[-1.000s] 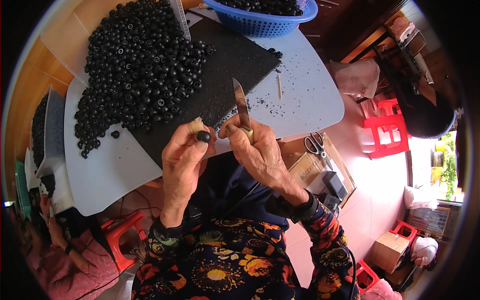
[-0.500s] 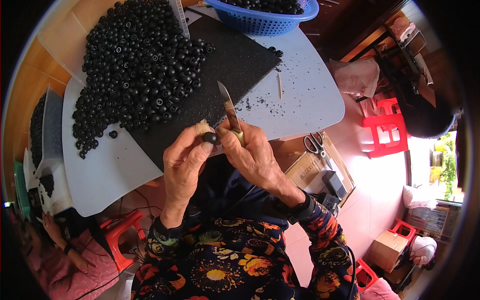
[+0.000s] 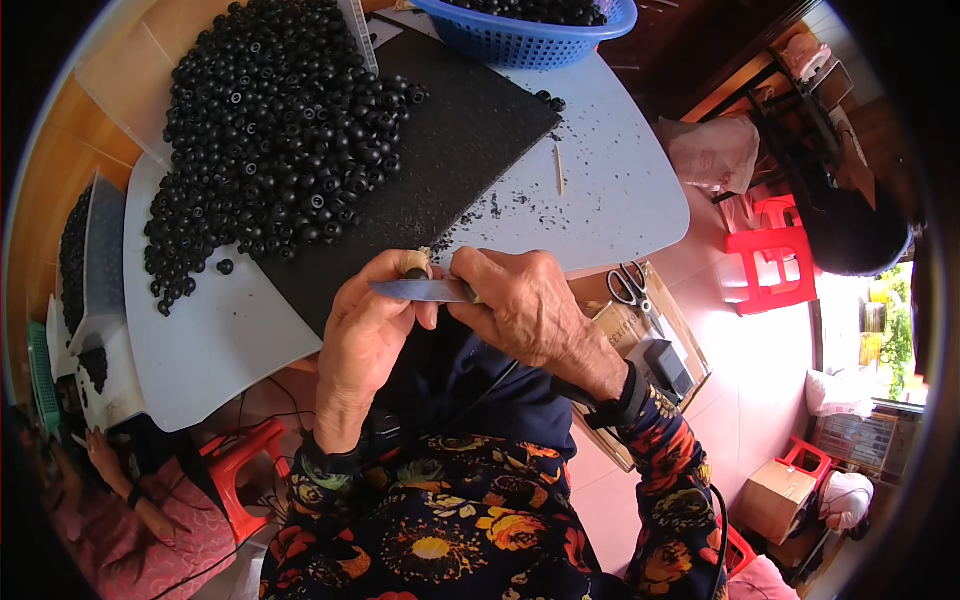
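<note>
My left hand [image 3: 362,325] pinches a small round black part [image 3: 416,273] between thumb and fingers, just beyond the table's near edge. A pale wrap covers one of its fingertips. My right hand [image 3: 530,305] is closed round the handle of a small knife, and its blade [image 3: 425,290] points left, lying across the black part and hiding most of it. Whether the edge bites into the part I cannot tell. Beyond my hands, a large heap of round black parts [image 3: 270,130] with holes covers the left of the table, partly on a dark mat [image 3: 440,130].
A blue basket [image 3: 530,45] of black parts stands at the far edge. Black shavings and a thin wooden stick [image 3: 560,170] lie on the pale table [image 3: 625,170]. Scissors [image 3: 630,287] rest on a cardboard box at right. At lower left another person's hand [image 3: 105,460] shows beside a red stool [image 3: 245,480].
The knife has swung from pointing away to lying crosswise over the black part. My right hand has turned and moved slightly right and nearer; my left hand has shifted only a little.
</note>
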Demonstrator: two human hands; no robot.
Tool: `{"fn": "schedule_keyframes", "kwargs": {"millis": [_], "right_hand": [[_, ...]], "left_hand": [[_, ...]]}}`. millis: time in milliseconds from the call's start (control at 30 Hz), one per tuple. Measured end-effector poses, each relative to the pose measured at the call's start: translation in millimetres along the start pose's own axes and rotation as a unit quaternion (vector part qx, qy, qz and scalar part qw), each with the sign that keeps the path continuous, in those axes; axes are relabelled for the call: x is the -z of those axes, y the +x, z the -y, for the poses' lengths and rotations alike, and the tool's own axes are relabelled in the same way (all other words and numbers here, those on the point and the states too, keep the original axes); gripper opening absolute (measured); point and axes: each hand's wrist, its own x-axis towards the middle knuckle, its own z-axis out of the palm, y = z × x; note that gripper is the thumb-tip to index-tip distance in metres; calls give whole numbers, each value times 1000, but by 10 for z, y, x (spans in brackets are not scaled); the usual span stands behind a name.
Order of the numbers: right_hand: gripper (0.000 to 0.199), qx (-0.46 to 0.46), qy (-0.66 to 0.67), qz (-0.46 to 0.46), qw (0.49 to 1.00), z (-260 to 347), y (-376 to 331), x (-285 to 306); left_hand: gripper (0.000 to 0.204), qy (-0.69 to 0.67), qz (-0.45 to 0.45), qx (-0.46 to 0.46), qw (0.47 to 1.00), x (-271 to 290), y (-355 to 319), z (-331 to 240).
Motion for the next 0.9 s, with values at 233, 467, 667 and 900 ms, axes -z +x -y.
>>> {"fn": "schedule_keyframes", "kwargs": {"millis": [233, 467, 667, 900], "right_hand": [[18, 22, 2, 3, 1000, -26, 18, 29], [22, 2, -5, -3, 1000, -10, 20, 11], [25, 6, -13, -3, 1000, -45, 0, -15], [22, -14, 10, -22, 1000, -42, 25, -7]], "left_hand": [[28, -6, 20, 14, 1000, 16, 10, 2], [29, 0, 23, 5, 1000, 19, 7, 7], [30, -39, 30, 15, 999, 25, -1, 29], [27, -23, 68, 17, 997, 33, -3, 28]]}}
